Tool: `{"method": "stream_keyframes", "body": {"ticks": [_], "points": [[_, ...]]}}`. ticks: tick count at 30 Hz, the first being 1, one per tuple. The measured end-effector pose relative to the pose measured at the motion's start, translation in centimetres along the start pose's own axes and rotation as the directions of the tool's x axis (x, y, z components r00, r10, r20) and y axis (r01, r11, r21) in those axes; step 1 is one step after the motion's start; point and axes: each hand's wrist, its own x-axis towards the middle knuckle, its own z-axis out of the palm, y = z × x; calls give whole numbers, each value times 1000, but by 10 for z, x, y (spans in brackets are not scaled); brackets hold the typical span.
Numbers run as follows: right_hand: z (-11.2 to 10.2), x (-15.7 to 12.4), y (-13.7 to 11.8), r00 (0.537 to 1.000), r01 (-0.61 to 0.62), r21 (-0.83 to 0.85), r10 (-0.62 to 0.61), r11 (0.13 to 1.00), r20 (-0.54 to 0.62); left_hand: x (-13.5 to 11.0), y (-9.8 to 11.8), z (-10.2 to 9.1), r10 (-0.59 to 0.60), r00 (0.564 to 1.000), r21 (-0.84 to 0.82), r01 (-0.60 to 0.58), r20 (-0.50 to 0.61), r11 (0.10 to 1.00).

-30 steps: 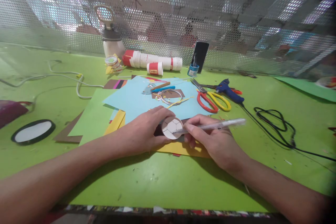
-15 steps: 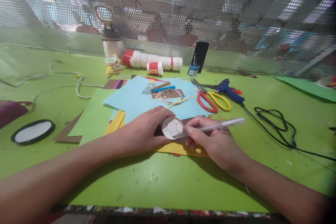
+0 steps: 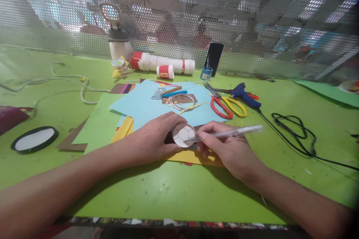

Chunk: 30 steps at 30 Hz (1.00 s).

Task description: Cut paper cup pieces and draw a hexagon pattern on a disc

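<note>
My left hand (image 3: 159, 134) is closed around a small white paper cup (image 3: 183, 135), its round base facing up. Black lines on that base form a football-like pattern of hexagons. In my right hand (image 3: 224, 145) is a clear-barrelled pen (image 3: 238, 130), with its tip on the lower part of the white disc. Beneath both hands lie a yellow sheet (image 3: 193, 157) and a light blue sheet (image 3: 134, 97). On the blue sheet rest a brown pen, a blue pen (image 3: 179, 93) and a ring-shaped coil (image 3: 183, 101).
Scissors (image 3: 221, 107) with red and yellow handles and a blue glue gun (image 3: 245, 96) with a black cable lie right. Behind stand a phone (image 3: 214, 59), a blue pot (image 3: 206, 73), a red-and-white cup tube (image 3: 165, 63) and a lamp (image 3: 120, 46). A black-rimmed oval (image 3: 35, 140) lies left.
The pen tip has shifted slightly left and up on the disc, and my right hand has moved a little with it. My left hand keeps its hold.
</note>
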Motion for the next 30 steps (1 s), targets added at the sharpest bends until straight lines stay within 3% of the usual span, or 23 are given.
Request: {"method": "stream_keyframes", "body": {"ticks": [23, 30], "points": [[1, -1, -2, 998, -56, 30, 55, 998, 38, -2, 2, -1, -13, 1000, 23, 12, 18, 1000], [0, 0, -3, 1000, -12, 38, 12, 999, 9, 0, 1, 0, 2, 1000, 19, -3, 11, 1000]]}}
